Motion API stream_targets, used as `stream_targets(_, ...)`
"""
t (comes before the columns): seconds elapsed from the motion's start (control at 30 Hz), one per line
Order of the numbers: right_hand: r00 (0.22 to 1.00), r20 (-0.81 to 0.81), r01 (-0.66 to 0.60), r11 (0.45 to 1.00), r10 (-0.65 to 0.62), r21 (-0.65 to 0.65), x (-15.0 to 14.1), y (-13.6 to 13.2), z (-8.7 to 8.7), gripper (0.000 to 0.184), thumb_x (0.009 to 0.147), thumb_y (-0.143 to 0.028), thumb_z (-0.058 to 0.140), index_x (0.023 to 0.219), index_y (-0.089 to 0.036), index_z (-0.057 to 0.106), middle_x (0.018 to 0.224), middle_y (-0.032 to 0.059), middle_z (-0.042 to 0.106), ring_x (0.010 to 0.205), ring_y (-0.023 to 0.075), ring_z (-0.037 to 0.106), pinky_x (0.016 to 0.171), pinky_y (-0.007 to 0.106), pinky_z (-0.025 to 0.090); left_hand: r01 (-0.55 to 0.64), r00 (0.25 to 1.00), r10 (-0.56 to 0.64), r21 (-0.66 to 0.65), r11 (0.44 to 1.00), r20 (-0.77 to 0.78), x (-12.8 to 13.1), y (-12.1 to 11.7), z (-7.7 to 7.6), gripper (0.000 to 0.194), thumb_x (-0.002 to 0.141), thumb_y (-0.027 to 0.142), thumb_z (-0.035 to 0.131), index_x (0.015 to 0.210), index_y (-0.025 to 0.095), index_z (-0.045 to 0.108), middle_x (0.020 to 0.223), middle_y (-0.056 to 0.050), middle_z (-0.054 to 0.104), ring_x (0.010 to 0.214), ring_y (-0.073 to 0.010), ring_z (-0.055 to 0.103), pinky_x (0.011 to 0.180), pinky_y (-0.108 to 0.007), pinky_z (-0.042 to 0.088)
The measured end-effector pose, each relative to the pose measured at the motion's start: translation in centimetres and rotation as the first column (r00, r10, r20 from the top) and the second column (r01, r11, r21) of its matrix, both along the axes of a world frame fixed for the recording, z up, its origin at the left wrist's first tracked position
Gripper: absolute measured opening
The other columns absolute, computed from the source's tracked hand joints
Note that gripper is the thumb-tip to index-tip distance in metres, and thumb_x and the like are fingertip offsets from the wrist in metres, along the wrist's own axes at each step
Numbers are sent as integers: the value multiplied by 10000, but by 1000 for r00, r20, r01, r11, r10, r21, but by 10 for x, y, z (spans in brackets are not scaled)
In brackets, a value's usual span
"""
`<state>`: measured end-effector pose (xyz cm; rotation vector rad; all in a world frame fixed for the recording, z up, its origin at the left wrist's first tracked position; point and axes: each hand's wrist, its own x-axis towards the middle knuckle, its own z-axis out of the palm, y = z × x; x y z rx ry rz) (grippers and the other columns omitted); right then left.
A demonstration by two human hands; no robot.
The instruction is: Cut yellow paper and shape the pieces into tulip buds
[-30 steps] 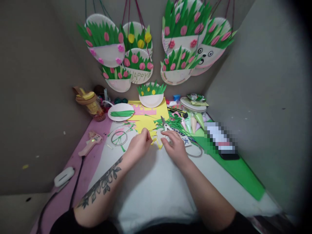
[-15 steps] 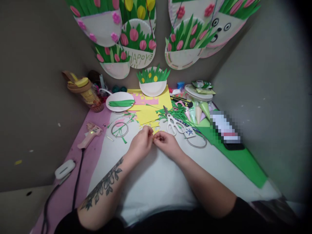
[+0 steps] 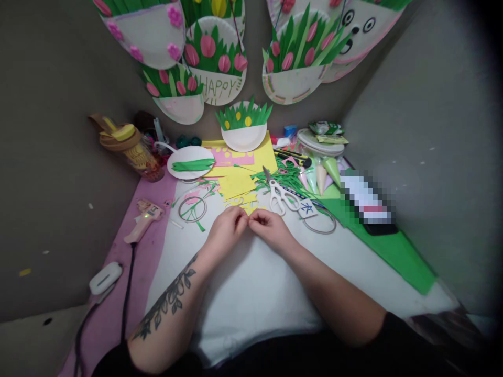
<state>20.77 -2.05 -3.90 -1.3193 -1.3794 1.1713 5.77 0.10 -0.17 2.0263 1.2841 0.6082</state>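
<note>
My left hand (image 3: 227,230) and my right hand (image 3: 267,229) meet fingertip to fingertip over the white table sheet (image 3: 251,293). Both are pinched closed around something very small between them, hidden by the fingers. Yellow paper scraps (image 3: 245,200) lie just beyond the fingertips. White-handled scissors (image 3: 280,195) rest on the table a little beyond and to the right of my right hand. A yellow paper sheet (image 3: 236,183) lies further back.
A pink glue gun (image 3: 142,220) with its cord lies at the left. A wire ring (image 3: 192,208) sits left of the hands, another ring (image 3: 319,222) at the right. A paper plate (image 3: 191,163), a jar (image 3: 131,152), green paper (image 3: 385,251) and hanging plate crafts (image 3: 220,78) surround the table.
My right hand moved left from beside the scissors to meet my left hand. The yellow scrap once visible between them is now hidden. The camera tilted down.
</note>
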Motion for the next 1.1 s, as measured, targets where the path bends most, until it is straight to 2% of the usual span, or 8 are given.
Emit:
stream_targets(0.23, 1000, 9, 22, 1000, -21, -9, 6, -1, 1, 105, 732, -264, 565, 663, -187, 586, 625, -31, 553, 597, 119, 486, 581, 234, 384, -91, 993, 95, -61, 994, 66, -8, 8, -1, 194, 872, 303, 434, 762, 178, 536, 747, -9, 582, 717, -150, 525, 668, -250, 388)
stream_targets(0.37, 994, 59, 87, 995, -89, 37, 5, -2, 1, 87, 737, -272, 588, 734, -185, 601, 700, -17, 599, 629, 124, 515, 617, 244, 408, -29, 999, 31, -53, 998, 28, -6, 5, -1, 179, 858, 290, 451, 762, 178, 554, 733, -4, 584, 701, -145, 519, 657, -244, 375)
stream_targets(0.5, 998, -48, 48, 998, -46, 49, -1, -3, 0, 105, 733, -271, 606, 792, -186, 587, 736, -9, 599, 669, 127, 543, 641, 246, 433, 8, 999, -7, -42, 999, 39, -4, 3, -1, 153, 840, 274, 473, 757, 180, 561, 734, -1, 592, 707, -143, 525, 656, -238, 375)
stream_targets(0.63, 989, -133, 65, 998, -64, 5, 1, -2, -3, 226, 741, -295, 617, 938, -185, 628, 740, -9, 594, 661, 122, 545, 624, 246, 443, -85, 995, 86, -13, 996, 52, -23, 13, 5, 203, 851, 327, 469, 783, 175, 585, 750, -9, 611, 705, -143, 539, 637, -229, 383)
stream_targets(0.73, 985, -151, 81, 995, -89, -56, 3, -1, -6, 191, 717, -318, 645, 850, -181, 640, 720, -3, 618, 647, 123, 552, 590, 237, 439, -123, 992, 123, 5, 992, -18, -47, 20, 7, 210, 832, 330, 479, 787, 173, 611, 754, -18, 634, 706, -153, 549, 637, -236, 387)
stream_targets(0.93, 980, -184, 39, 985, -70, -166, 0, -1, -7, 223, 730, -392, 648, 787, -177, 664, 639, -13, 594, 523, 94, 468, 457, 205, 343, -3, 989, -9, -75, 997, -148, -60, 18, -3, 198, 788, 285, 510, 789, 183, 680, 792, -40, 693, 727, -179, 581, 662, -264, 395)
stream_targets(1.03, 971, -226, 32, 984, -72, -173, -2, -1, -8, 227, 724, -400, 674, 781, -180, 686, 576, -37, 537, 466, 75, 382, 422, 206, 267, 27, 1000, -28, -204, 979, 2, -47, 10, -4, 240, 813, 335, 502, 803, 177, 683, 771, -29, 676, 707, -165, 569, 623, -243, 390)
stream_targets(1.1, 960, -277, 2, 985, -50, -172, -4, -1, -7, 219, 727, -390, 683, 786, -179, 686, 572, -35, 544, 457, 70, 353, 423, 210, 239, 96, 988, -45, -361, 928, 148, -38, 6, -3, 278, 827, 378, 491, 784, 163, 662, 695, -11, 619, 617, -132, 519, 557, -225, 364)
